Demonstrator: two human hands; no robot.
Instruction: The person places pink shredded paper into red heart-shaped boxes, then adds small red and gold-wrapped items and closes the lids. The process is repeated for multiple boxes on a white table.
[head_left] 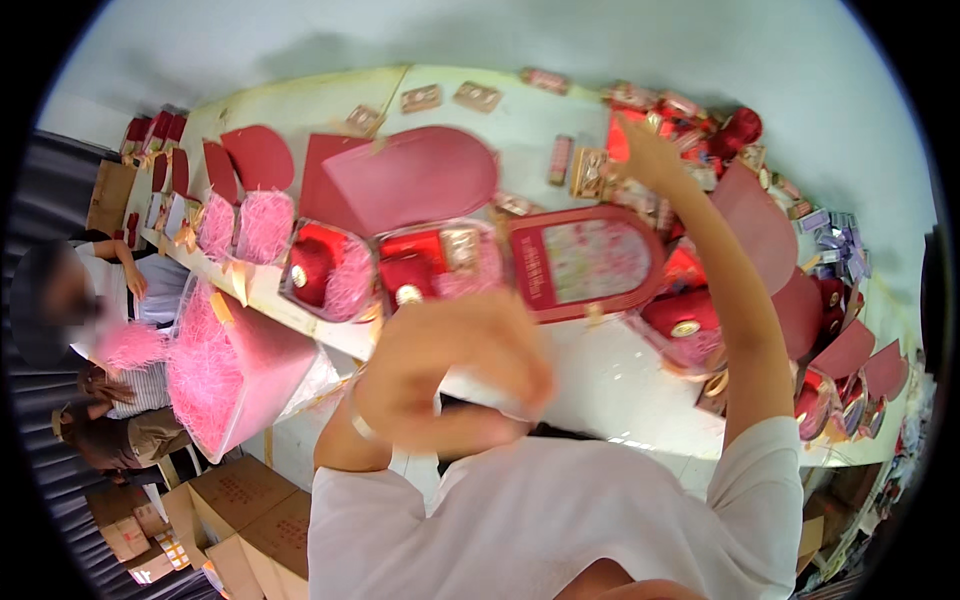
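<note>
My left hand (458, 368), blurred and close to the camera, hangs over the table's front edge. Its fingers are loosely curled, with the thumb apart and nothing visible between them. Just beyond it stands an open gift box (492, 262) holding a red rounded item with a round emblem, a gold packet and pink shredded paper. My right hand (650, 158) reaches far across the table, thumb and forefinger spread, at a pile of red packets (690, 112). A small gold-brown box (588, 172) lies beside its thumb. Between my arms is a dark red arched lid (530, 262) with a flowered panel.
More arched-lid gift boxes line the table, including one with a red item (312, 270) at left and another (680, 318) at right. A large bag of pink shredded paper (205, 375) stands left, near two people (120, 285). Cardboard cartons (240, 495) sit below.
</note>
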